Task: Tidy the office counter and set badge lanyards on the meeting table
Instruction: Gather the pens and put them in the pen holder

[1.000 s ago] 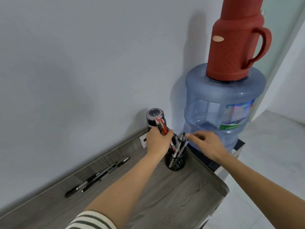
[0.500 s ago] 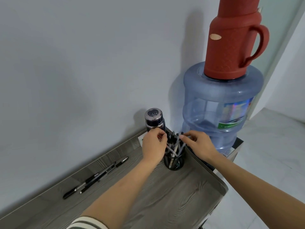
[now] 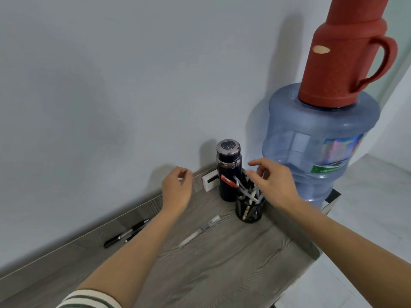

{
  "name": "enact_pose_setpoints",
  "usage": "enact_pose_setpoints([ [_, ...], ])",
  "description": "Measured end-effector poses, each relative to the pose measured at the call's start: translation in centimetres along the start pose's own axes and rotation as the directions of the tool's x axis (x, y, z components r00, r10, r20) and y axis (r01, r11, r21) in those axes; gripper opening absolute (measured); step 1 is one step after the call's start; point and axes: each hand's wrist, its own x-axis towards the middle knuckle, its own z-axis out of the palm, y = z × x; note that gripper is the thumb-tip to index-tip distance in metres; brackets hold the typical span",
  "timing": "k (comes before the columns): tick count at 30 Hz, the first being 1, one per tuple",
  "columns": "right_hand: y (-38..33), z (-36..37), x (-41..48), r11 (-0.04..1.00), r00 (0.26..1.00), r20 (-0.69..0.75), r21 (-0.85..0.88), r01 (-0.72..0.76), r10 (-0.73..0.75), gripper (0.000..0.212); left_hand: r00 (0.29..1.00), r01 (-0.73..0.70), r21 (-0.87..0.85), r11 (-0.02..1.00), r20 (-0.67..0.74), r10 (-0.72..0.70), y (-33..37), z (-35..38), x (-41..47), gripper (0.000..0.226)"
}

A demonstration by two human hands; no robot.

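A black mesh pen cup [image 3: 249, 210] stands on the grey wood counter [image 3: 213, 258], filled with several pens, one of them red [image 3: 228, 181]. My right hand [image 3: 274, 181] hovers just above the cup with loosely curled fingers, holding nothing. My left hand [image 3: 178, 188] is lifted to the left of the cup, fingers relaxed and empty. A clear pen [image 3: 199, 231] lies on the counter between my arms. Two black pens [image 3: 126, 233] lie further left near the wall. No lanyards are in view.
A dark flask [image 3: 229, 170] stands just behind the cup against the wall, beside a small white box [image 3: 210, 180]. A large blue water jug [image 3: 318, 150] with a red thermos [image 3: 340, 54] on top stands to the right. The counter ends at its right edge [image 3: 311, 250].
Both hands have let go of the pens and drawn back from the cup; the left moved left. The red pen now stands in the cup, and a clear pen lies on the counter.
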Motion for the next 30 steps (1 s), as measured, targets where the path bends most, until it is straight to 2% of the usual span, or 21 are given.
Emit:
enact_pose_setpoints([
  [4,-2.6,2.5,-1.3,0.994,0.991,0.073,0.004,0.113,-0.113,0.013,0.998,0.059,0.147,0.987,0.003,-0.06,-3.7,-4.2,-0.4,0.011],
  [7,-4.0,5.2,-2.3,0.976,0.948,0.25,-0.038,0.213,-0.197,0.012,0.99,0.084,0.391,0.917,0.07,-0.12,-7.3,-7.2,-1.0,0.013],
  [9,-4.4,7.5,-3.0,0.959,0.885,0.425,-0.112,0.261,-0.191,0.016,0.973,0.047,0.555,0.831,0.162,-0.164,-9.6,-8.7,-1.9,0.013],
  [11,-4.6,10.3,-3.8,0.934,0.798,0.592,-0.21,0.29,-0.115,0.024,0.95,-0.013,0.678,0.735,0.239,-0.203,-11.7,-10.4,-3.0,0.015],
  [14,-3.7,13.2,-5.1,0.858,0.686,0.728,-0.347,0.379,-0.008,0.038,0.929,-0.05,0.758,0.65,0.275,-0.249,-13.7,-11.6,-4.5,0.031],
  [17,-3.2,14.8,-5.8,0.805,0.654,0.756,-0.411,0.428,0.039,0.032,0.94,-0.089,0.789,0.607,0.269,-0.211,-15.0,-12.3,-5.4,0.039],
  [21,-3.3,15.8,-5.8,0.766,0.657,0.754,-0.441,0.468,0.033,0.015,0.948,-0.101,0.765,0.637,0.268,-0.172,-16.3,-13.2,-6.0,0.043],
  [25,-3.7,16.5,-5.5,0.812,0.609,0.792,-0.375,0.448,0.029,0.015,0.956,-0.058,0.814,0.578,0.212,-0.203,-17.2,-14.8,-6.1,0.038],
  [27,-4.3,16.9,-5.0,0.85,0.622,0.783,-0.322,0.417,-0.008,0.014,0.951,-0.011,0.818,0.575,0.187,-0.247,-17.4,-15.7,-5.9,0.039],
  [30,-5.8,18.3,-4.1,0.838,0.67,0.74,-0.327,0.438,-0.061,0.011,0.928,0.048,0.76,0.648,0.206,-0.31,-18.0,-17.0,-5.7,0.037],
])
